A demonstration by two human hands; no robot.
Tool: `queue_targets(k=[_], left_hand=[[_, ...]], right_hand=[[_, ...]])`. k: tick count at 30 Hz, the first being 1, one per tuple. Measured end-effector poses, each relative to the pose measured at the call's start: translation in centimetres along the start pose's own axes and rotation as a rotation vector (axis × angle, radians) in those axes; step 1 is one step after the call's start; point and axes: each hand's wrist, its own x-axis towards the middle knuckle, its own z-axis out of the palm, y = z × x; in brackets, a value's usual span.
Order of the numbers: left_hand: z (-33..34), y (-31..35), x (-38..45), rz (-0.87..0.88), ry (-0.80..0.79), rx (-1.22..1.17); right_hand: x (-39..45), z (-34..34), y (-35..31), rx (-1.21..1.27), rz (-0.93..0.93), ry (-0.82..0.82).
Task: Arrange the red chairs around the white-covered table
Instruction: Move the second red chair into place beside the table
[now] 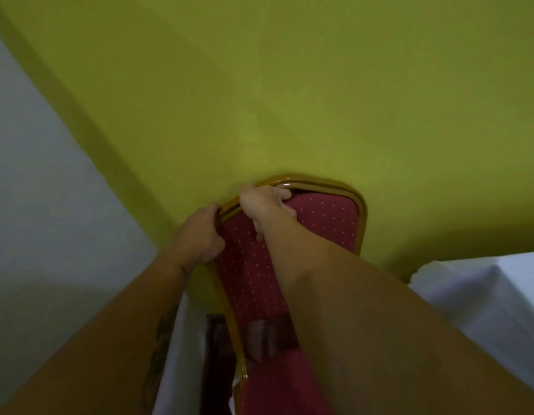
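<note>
A red chair (325, 223) with white dots and a gold metal frame fills the lower middle of the head view, its backrest close to me. My left hand (199, 235) grips the frame at the backrest's upper left side. My right hand (265, 205) holds the top rail, fingers curled over the red padding. The chair's seat (277, 384) shows dimly below my arms. The white-covered table (481, 298) appears at the lower right, beside the chair; only a corner of it shows.
A yellow-green wall (289, 85) fills most of the view right behind the chair. A pale grey surface (35, 205) lies at the left. White cloth (181, 339) hangs under my left forearm, next to the chair frame.
</note>
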Motion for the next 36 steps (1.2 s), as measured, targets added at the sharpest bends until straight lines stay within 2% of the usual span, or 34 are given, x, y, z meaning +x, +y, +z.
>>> queue_targets(k=[5,7,11,16,23,27,32,36], left_hand=[[0.2,-2.3,-3.0,-0.027,0.050,-0.123],[0.4,-3.1,-4.6,-0.054,0.065,-0.126],[0.1,-4.7,-7.8,-0.083,0.124,-0.069],[0.1,-6.1,-10.3,-0.139,0.163,-0.051],[1.1,-5.3,-15.0,-0.213,0.213,-0.076],[2.0,-3.3,-19.2,-0.239,0.229,-0.193],[2.5,-0.8,-23.9,-0.245,0.103,-0.334],[3.1,-0.1,-26.1,-0.180,0.014,-0.425]], right_hand=[[-0.5,2.7,1.4,0.033,-0.034,0.004],[0.7,4.3,2.0,0.017,-0.078,-0.015],[-3.8,5.7,2.8,-0.035,-0.150,-0.071],[-4.6,6.9,3.7,-0.071,-0.127,-0.137],[-7.1,6.2,5.8,-0.201,-0.168,-0.224],[-9.1,4.6,7.7,-0.250,-0.181,-0.269],[-11.9,0.9,10.5,-0.345,-0.231,-0.254],[-14.0,-2.1,13.0,-0.374,-0.294,-0.207]])
